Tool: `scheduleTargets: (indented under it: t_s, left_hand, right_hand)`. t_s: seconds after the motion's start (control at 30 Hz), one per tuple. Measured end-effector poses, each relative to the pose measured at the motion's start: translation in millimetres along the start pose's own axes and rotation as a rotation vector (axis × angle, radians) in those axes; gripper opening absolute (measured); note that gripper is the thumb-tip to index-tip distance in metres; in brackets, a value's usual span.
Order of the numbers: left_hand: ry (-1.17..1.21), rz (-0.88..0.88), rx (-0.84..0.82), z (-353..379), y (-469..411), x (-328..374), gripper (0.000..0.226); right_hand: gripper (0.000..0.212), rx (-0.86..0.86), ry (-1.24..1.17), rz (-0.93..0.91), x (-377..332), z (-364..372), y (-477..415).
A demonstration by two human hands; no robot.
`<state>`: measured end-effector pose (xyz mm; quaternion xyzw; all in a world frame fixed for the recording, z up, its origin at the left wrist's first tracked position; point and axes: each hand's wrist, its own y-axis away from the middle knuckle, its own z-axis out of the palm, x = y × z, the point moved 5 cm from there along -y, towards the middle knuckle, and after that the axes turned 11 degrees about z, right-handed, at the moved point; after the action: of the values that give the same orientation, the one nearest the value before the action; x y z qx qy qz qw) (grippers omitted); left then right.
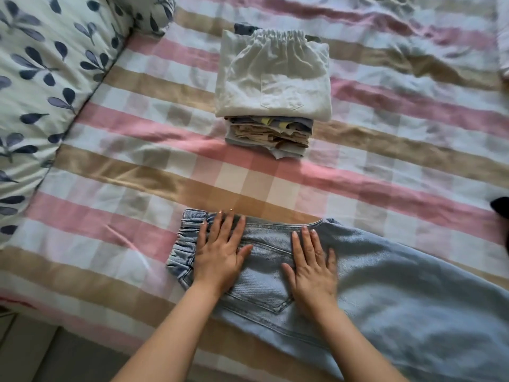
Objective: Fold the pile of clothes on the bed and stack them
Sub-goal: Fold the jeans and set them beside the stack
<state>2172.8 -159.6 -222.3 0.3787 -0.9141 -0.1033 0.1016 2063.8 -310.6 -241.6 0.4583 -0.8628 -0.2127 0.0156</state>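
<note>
Near on the checked bedsheet (137, 175), light-blue jeans (399, 285). Pressed flat on them, fingers straight, gripping nothing: left hand (220, 260) by the elastic waistband (187, 238), right hand (311, 268) by the back pocket (261, 293). Farther off, folded stack (270, 136) under white shorts (275, 75).

Jeans (385, 285) at the near edge of the bed (137, 175), stack of folded clothes (272, 78) behind them.

The jeans lie flat on the bed, waistband to the left and legs running off to the right. The left hand (220, 257) rests on the waistband end, with the right hand (311, 268) just beside it (over the back pocket). The stack sits well behind, mid-bed. A quilt (41, 78) lies along the left side.
</note>
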Motion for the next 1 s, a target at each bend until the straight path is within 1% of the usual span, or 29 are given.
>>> scheduleTargets:
  t_s: [0.03,0.07,0.1,0.13,0.17,0.23,0.27,0.3,0.33,0.37,0.43,0.5,0.57,0.6,0.67,0.73,0.8,0.87,0.9,0.93,0.97,1.0]
  left_hand:
    - [-0.02,-0.034,-0.063,7,-2,-4,0.065]
    - [-0.019,-0.049,-0.082,10,-5,-5,0.067]
    - [0.0,-0.058,-0.079,9,-7,-5,0.069]
    - [0.034,-0.078,-0.053,3,-8,-6,0.071]
    - [0.089,-0.116,0.021,-6,-6,-10,0.069]
    - [0.211,-0.298,0.239,-23,13,-33,0.057]
    - [0.27,-0.424,0.302,-26,26,-51,0.053]
    - [0.375,-0.55,0.309,-24,39,-69,0.048]
    - [0.519,-0.647,0.296,-19,48,-83,0.043]
    - [0.654,-0.694,0.279,-13,55,-92,0.038]
    - [0.806,-0.699,0.234,-8,60,-99,0.032]
    - [0.957,-0.719,0.21,-4,61,-99,0.033]
    - [1.223,-0.763,0.196,-2,62,-94,0.031]
    - [1.318,-0.757,0.198,-7,62,-89,0.028]
    - [1.369,-0.694,0.239,-25,64,-76,0.023]
    - [1.344,-0.602,0.313,-49,69,-52,0.028]
    - [1.217,-0.502,0.39,-73,78,-20,0.032]
    - [1.057,-0.384,0.474,-93,87,17,0.034]
    - [1.042,-0.32,0.497,-99,90,36,0.036]
    - [1.065,-0.26,0.498,-103,89,57,0.036]
    - [1.104,-0.207,0.482,-103,89,76,0.036]
    - [1.146,-0.164,0.457,-101,88,93,0.034]
  right_hand:
    - [0.063,-0.053,0.023,0.031,2,6,-3]
    - [0.063,-0.07,0.031,0.044,1,7,-6]
    - [0.064,-0.064,0.011,0.049,-3,2,-4]
    - [0.062,-0.003,-0.053,0.039,-9,-9,0]
    - [0.056,0.089,-0.139,0.02,-16,-21,6]
    - [0.039,0.217,-0.326,-0.127,-37,-37,23]
    - [0.031,0.185,-0.448,-0.197,-51,-39,32]
    - [0.027,0.112,-0.571,-0.221,-66,-39,38]
    - [0.026,0.014,-0.68,-0.205,-80,-38,41]
    - [0.026,-0.058,-0.778,-0.173,-92,-35,43]
    - [0.029,-0.16,-0.919,-0.07,-110,-30,44]
    - [0.035,-0.246,-1.003,0.073,-116,-24,41]
    - [0.039,-0.335,-1.074,0.181,-116,-21,39]
    - [0.04,-0.369,-1.094,0.202,-115,-23,40]
    - [0.04,-0.41,-1.148,0.208,-112,-31,43]
    - [0.037,-0.427,-1.244,0.223,-104,-43,49]
    - [0.036,-0.441,-1.366,0.264,-93,-55,58]
    - [0.039,-0.397,-1.429,0.307,-78,-66,66]
    - [0.043,-0.364,-1.457,0.317,-70,-70,69]
    - [0.045,-0.325,-1.485,0.319,-60,-76,73]
    - [0.042,-0.282,-1.494,0.323,-50,-81,76]
    - [0.034,-0.231,-1.485,0.341,-38,-84,79]
